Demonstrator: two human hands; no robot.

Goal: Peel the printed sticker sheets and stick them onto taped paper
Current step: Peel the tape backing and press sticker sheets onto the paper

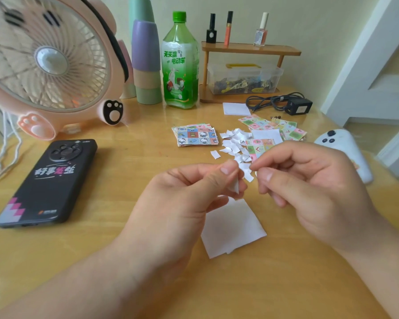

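My left hand (189, 192) pinches a small white sticker piece (235, 186) between thumb and forefinger, above the wooden table. My right hand (309, 180) is close beside it, its thumb and forefinger pinched together at the piece's upper edge; what they hold is too small to tell. Under both hands lies a white sheet of paper (233, 229). Behind them is a heap of white peeled scraps (235, 143). A stack of printed cartoon sticker sheets (196, 135) lies to the left of the heap. More coloured sheets (274, 127) lie to its right.
A black phone (48, 180) lies at the left and a pink fan (48, 63) stands behind it. Stacked cups (145, 58), a green bottle (180, 63) and a wooden rack with a plastic box (244, 77) line the back. A charger (297, 107) and a white remote (346, 153) are at the right.
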